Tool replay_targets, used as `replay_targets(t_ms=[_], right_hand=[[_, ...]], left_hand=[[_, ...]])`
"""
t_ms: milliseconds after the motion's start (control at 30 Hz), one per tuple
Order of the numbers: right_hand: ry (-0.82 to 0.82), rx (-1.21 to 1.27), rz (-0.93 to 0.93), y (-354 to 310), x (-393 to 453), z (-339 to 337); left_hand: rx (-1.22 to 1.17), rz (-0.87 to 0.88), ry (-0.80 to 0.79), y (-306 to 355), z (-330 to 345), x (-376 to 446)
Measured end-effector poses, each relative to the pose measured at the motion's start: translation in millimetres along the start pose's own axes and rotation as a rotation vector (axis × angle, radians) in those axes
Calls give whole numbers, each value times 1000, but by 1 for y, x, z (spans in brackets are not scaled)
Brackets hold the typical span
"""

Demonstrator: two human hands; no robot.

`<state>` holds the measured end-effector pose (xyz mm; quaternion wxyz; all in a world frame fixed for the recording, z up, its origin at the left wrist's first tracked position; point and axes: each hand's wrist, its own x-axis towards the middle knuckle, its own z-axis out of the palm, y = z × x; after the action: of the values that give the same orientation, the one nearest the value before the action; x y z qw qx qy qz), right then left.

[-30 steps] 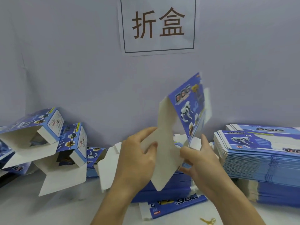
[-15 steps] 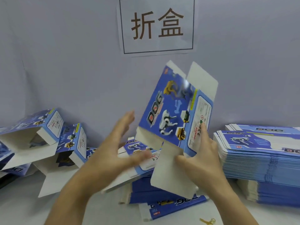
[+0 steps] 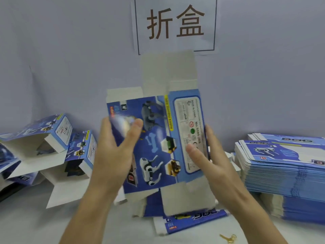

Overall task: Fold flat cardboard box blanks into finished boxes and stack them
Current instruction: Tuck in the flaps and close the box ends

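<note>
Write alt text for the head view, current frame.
Two bare hands, left hand and right hand, hold a blue printed cardboard box blank upright, white flaps open at top and bottom. A tall stack of flat blue blanks lies right, partly folded blue boxes left, under a white paper wall sign.

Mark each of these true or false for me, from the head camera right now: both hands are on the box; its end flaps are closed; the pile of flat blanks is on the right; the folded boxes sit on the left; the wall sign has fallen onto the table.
1. Both hands hold the box. True: the left hand and right hand grip the blue dog-print box from either side.
2. Its end flaps are closed. False: the white flaps stick out open at top and bottom.
3. Flat blanks are stacked on the right. True: the stack of flat blanks.
4. Folded boxes sit on the left. True: the folded boxes.
5. The sign has fallen. False: the paper sign is on the wall.
</note>
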<state>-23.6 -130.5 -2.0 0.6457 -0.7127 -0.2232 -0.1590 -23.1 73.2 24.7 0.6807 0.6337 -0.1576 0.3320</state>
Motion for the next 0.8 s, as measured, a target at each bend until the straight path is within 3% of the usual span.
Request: replay_targets(t_ms=[300,400,567,733,800], right_hand=[[-104,18,40,-10,-4,-11],[-67,-13,61,-11,-4,-16],[-29,-34,85,-7,-3,-20],[-179,64,136,0,-3,-13],[-88,75,47,1,-3,-13]], left_hand=[[-238,-73,-280,2,42,-18],[-181,-90,-282,3,48,-22],[-301,-125,-143,4,28,-11],[-304,-87,-272,0,22,-12],[-246,-52,-333,-6,32,-19]])
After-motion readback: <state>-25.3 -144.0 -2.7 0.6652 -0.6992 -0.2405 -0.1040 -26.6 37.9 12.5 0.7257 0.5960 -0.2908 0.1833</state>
